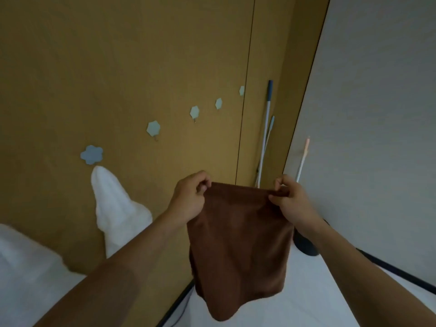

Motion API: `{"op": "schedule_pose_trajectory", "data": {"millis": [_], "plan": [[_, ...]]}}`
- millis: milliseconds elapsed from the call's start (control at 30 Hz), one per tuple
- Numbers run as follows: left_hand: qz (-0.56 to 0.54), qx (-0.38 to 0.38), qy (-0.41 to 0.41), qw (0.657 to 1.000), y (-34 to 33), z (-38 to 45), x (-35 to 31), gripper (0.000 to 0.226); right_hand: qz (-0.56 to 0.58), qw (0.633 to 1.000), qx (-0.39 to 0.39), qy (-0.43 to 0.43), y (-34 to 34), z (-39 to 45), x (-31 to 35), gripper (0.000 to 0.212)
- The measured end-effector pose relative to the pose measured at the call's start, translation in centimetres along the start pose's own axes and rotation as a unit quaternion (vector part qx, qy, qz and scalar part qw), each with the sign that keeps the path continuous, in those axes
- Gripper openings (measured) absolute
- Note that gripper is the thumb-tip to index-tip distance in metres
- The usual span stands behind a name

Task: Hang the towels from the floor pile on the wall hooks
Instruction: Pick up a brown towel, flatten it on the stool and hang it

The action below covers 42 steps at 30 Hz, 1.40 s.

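Head view, left to right. A white fabric mass (21,263) fills the lower-left corner; what it is cannot be told. Above it, a white towel (115,208) hangs from the flower-shaped hook (91,154) on the tan wall (118,55). Four more hooks climb rightward, all bare; nearest is the second hook (153,128).

Left hand (191,199): fingers curled, pinching the brown towel's left top corner. Brown towel (238,246): held in the air in front of the wall, top edge stretched level between both hands, body hanging free. Right hand (292,201): thumb and fingers pinched on the right top corner. Mop handles (266,128) lean in the corner beyond; a pale stick (303,156) stands against the white wall.

Judgement: step in hand is carrying the towel to a free hook. To do it well, gather the top edge toward its middle, or find a loop if there is one, lift above the second hook's prong, then lower onto it. Release only once the weight sits evenly on both sides, or it may slide off.
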<state>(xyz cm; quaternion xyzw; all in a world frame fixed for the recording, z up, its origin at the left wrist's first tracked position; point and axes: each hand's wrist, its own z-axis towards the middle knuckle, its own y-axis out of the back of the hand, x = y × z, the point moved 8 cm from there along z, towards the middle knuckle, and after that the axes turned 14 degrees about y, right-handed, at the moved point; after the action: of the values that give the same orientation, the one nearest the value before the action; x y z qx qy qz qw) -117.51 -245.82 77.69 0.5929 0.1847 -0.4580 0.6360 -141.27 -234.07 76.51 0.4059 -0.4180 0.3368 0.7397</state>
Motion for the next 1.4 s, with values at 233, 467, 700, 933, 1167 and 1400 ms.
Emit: {"op": "schedule_pose_trajectory", "data": {"millis": [233,467,700,933,1167,1400], "plan": [[0.109,-0.076,-0.048,0.990,2.1,5.8,3.8,0.049,-0.097,0.971,0.164,0.143,-7.0,9.4,-0.5,0.052],[0.238,-0.185,0.012,0.954,6.8,6.2,7.1,0.063,-0.252,0.845,0.304,0.362,-16.4,16.4,2.3,0.068],[0.406,-0.219,0.085,0.883,10.2,7.5,7.3,0.080,-0.383,0.686,0.312,0.534,-22.5,19.9,6.9,0.073],[0.447,-0.249,0.185,0.839,12.4,10.4,7.2,0.074,-0.402,0.671,0.262,0.565,-26.3,23.3,8.3,0.066],[0.330,-0.275,0.250,0.868,8.1,10.4,11.6,0.059,-0.294,0.759,0.334,0.476,-28.9,23.1,3.5,0.060],[0.223,-0.300,0.335,0.865,5.8,11.9,12.3,0.063,-0.296,0.755,0.255,0.526,-28.4,22.5,2.0,0.022]]}}
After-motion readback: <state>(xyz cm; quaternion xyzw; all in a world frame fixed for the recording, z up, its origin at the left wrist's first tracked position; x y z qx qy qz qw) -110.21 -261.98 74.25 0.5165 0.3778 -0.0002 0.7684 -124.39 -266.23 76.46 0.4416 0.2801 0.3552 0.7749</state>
